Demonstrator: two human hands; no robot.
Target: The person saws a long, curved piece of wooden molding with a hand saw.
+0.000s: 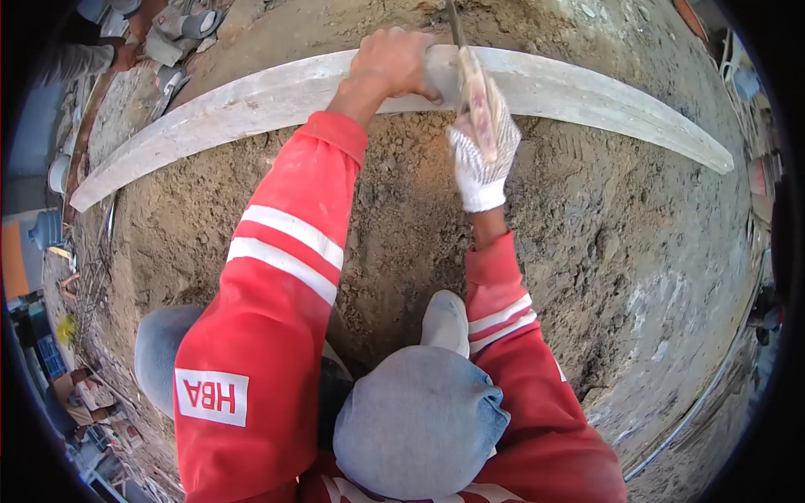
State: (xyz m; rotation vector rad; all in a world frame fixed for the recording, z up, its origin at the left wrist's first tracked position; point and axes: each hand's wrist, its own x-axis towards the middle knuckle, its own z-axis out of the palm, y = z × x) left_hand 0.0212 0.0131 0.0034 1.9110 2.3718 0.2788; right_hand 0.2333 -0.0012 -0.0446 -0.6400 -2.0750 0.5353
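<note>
A long pale wooden plank (570, 88) crosses in front of me over the dirt, looking bowed through the wide lens. My left hand (390, 63) is bare and grips the plank near its middle, fingers over the far edge and thumb on the near side. Just to its right, my right hand (490, 151), in a white knitted glove, is closed around the worn handle of a handsaw (479, 105). The narrow saw blade points away from me across the plank, seen nearly edge-on. Where its teeth meet the wood cannot be made out.
Rough dirt (587, 243) lies under and around the plank. My knee (415, 419) and shoe (444, 323) are close below my hands. At upper left another person's hand (126, 57) and sandalled foot (199, 23) show. Blue jugs (46, 229) and clutter line the left edge.
</note>
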